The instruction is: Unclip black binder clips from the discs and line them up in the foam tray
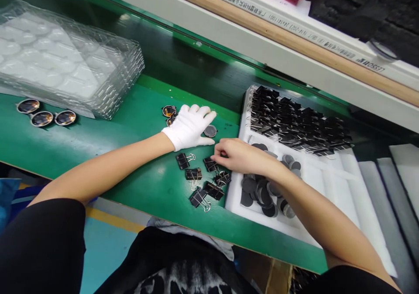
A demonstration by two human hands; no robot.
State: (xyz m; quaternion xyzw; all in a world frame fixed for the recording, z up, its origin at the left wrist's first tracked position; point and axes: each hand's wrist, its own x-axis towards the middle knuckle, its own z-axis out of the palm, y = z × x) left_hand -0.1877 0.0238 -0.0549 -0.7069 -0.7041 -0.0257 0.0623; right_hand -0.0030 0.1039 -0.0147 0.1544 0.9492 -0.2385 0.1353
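My left hand (190,126), in a white glove, rests with fingers spread on the green bench. Small round silver-rimmed pieces with shiny amber-and-dark faces (169,111) lie beside it, partly under the glove. A grey-faced round piece (210,131) sits by its fingertips. My bare right hand (237,155) is closed in a pinch, its fingertips at a black binder clip (210,164) on the bench. Several more binder clips (194,174) lie loosely just below both hands. Under my right forearm, dark round discs (262,191) are heaped in a white foam tray (236,198).
Many black binder clips (294,119) stand in rows at the foam tray's far end. Stacked clear plastic trays (108,73) stand at the left, with three round shiny pieces (42,118) before them. A shelf edge (229,19) crosses above the bench. Grey foam sheets (388,198) lie right.
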